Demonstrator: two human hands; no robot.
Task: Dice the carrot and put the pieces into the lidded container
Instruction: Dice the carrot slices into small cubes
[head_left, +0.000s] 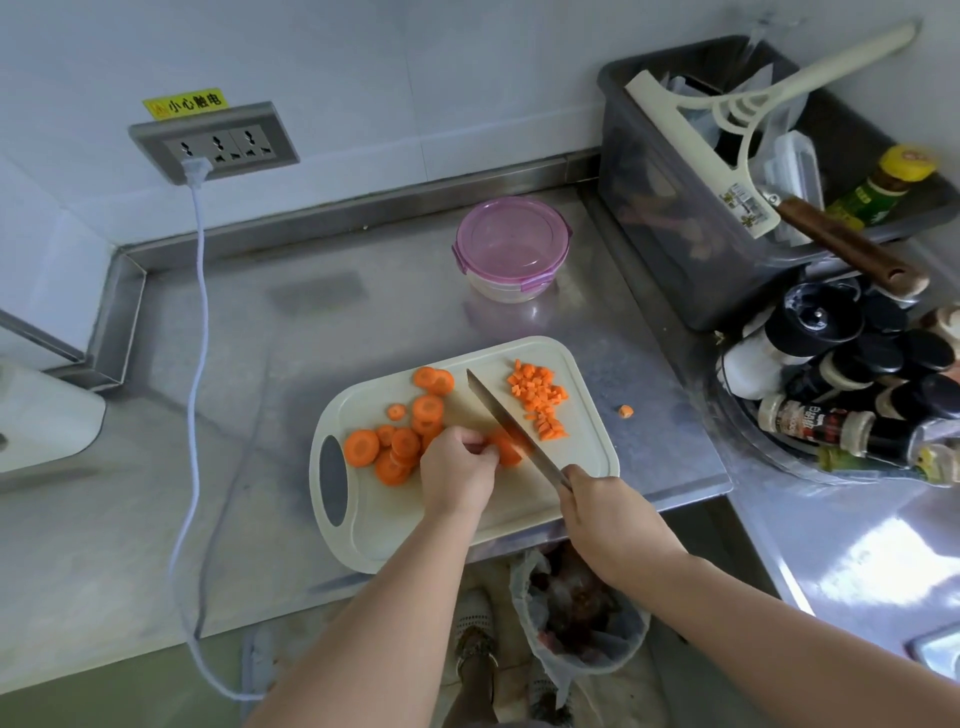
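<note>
Counter (363, 312), board (395, 519) at its front edge. Container (511, 249) behind the board, well apart, lid on. Mid-dicing: left hand (457, 467) pinches a slice stack (506, 449), right hand (602, 509) grips the knife (511, 423), blade on the stack. Loose slices (400, 441) left, dice (540, 400) right, one stray bit (625, 411) off-board. Next, probably: finish cuts, unclip lid, transfer.

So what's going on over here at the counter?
A person is dicing carrot on a cream cutting board. The left hand holds a carrot piece steady while the right hand grips a kitchen knife that cuts into it. Diced carrot is piled on the board's right and uncut carrot rounds lie on its left. The pink-lidded container sits behind, lid on. One stray bit lies on the steel counter.
</note>
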